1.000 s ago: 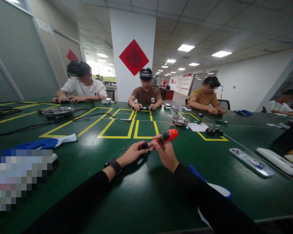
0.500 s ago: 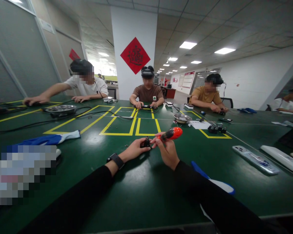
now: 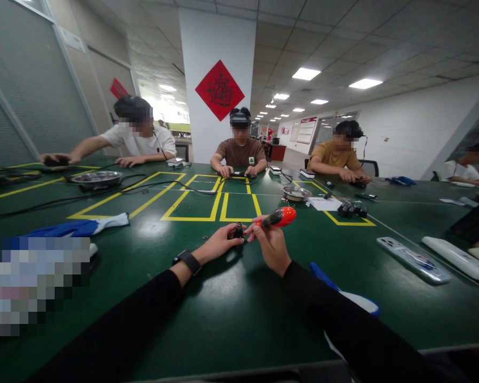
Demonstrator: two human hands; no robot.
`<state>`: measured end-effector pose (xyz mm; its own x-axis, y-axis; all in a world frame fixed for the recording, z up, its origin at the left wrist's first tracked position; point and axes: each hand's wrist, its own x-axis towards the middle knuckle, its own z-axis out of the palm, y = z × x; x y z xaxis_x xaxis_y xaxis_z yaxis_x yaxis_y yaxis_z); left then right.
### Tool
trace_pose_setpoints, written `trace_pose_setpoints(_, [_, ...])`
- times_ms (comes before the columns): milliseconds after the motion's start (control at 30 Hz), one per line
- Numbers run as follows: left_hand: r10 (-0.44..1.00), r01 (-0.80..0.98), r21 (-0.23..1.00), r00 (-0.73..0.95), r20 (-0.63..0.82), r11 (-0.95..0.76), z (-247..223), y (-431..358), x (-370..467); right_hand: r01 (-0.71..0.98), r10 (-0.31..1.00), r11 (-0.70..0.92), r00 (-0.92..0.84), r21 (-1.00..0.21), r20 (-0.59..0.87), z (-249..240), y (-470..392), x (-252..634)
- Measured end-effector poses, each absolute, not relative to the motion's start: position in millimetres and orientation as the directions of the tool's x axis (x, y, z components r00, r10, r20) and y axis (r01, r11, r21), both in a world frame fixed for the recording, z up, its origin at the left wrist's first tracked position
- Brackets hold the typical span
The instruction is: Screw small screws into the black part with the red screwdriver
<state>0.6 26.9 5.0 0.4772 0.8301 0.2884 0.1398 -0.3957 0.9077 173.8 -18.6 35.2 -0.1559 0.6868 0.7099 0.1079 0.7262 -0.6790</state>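
My left hand (image 3: 221, 242), with a dark watch on its wrist, is closed round a small black part (image 3: 238, 230) that has a metal-looking tip pointing up. Just right of it, my right hand (image 3: 273, 246) grips a screwdriver (image 3: 279, 217) by its red and black handle. The handle's thick end points up and to the right. The screwdriver's other end lies toward the black part, but fingers hide it, so I cannot tell whether the two touch. A few tiny bits (image 3: 205, 238) lie on the green table (image 3: 223, 324) left of the hands.
Blue-and-white gloves (image 3: 77, 227) lie at left, another glove (image 3: 359, 302) by my right forearm. A phone (image 3: 413, 259) and white case (image 3: 459, 258) rest at right. Metal bowls (image 3: 296, 193), black parts (image 3: 353, 209), paper (image 3: 323, 204) and cables (image 3: 64, 200) lie farther back. Several people sit opposite.
The whole view has shifted slightly. My hands keep the same hold on the black part and the screwdriver. The person at far left has raised their outstretched hand a little.
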Motion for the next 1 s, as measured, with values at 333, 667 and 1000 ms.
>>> trace_pose_setpoints(333, [0.835, 0.21, 0.884, 0.473, 0.283, -0.418, 11, 24, -1, -0.259, 0.797, 0.553, -0.113, -0.792, 0.593, 39, -14, 166])
trace_pose_setpoints(667, [0.836, 0.19, 0.895, 0.475, 0.277, -0.404, 5, 28, -2, -0.265, 0.817, 0.544, -0.052, -0.796, 0.575, 44, -15, 168])
trace_pose_setpoints(1000, [0.837, 0.195, 0.889, 0.467, 0.286, -0.413, 4, 29, -1, -0.233, 0.808, 0.552, -0.089, -0.801, 0.583, 40, -14, 169])
